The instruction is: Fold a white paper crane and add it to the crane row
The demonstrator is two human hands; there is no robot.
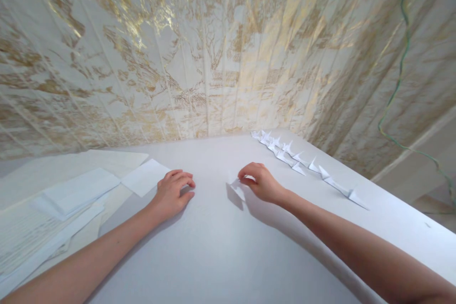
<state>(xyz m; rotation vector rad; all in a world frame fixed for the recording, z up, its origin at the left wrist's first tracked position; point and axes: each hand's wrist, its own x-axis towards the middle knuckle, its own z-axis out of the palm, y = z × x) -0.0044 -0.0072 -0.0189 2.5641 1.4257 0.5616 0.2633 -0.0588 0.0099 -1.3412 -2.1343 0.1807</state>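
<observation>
Between the thumb and fingers of my right hand (261, 183) is a small folded white paper crane (236, 189), pinched just above the white table; motion blurs its outline. To the left, my left hand (176, 193) hovers low over the tabletop with fingers loosely curved, thumb apart from them and nothing held. Beside its knuckles lies a white square sheet of paper (145, 178). Beyond my right hand, several finished-looking paper cranes (285, 149) stand in two rows running toward the right edge, the nearest crane (352, 195) set apart at the row's end.
Stacked white paper (83, 187) and printed sheets (28, 228) spread over the left side of the white table (221, 256). Behind it hangs a gold-patterned curtain (199, 57). A green cord (401, 66) dangles at the right, past the table's edge.
</observation>
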